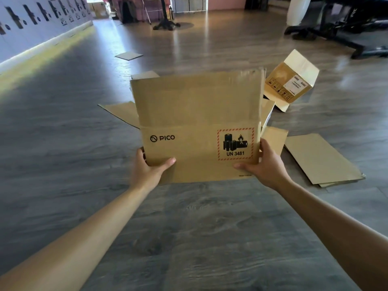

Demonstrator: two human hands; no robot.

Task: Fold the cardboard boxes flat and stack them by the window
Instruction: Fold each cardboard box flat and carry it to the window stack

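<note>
A brown PICO cardboard box (pixel 195 114) with a UN 3481 battery label stands in front of me, its near flap raised and side flaps spread on the floor. My left hand (pixel 150 168) grips its lower left edge, thumb on the front face. My right hand (pixel 263 162) grips the lower right edge by the label. A second, smaller box (pixel 290 80) lies tipped on its side behind and to the right, still in box shape with open flaps. Flattened cardboard sheets (pixel 321 159) lie stacked on the floor at the right.
Grey wood floor all around. A small flat square panel (pixel 129 55) lies farther back. A black stand base (pixel 167 25) and a black desk frame (pixel 340 32) are at the back and right. A wall with printed panels (pixel 31 24) runs along the left.
</note>
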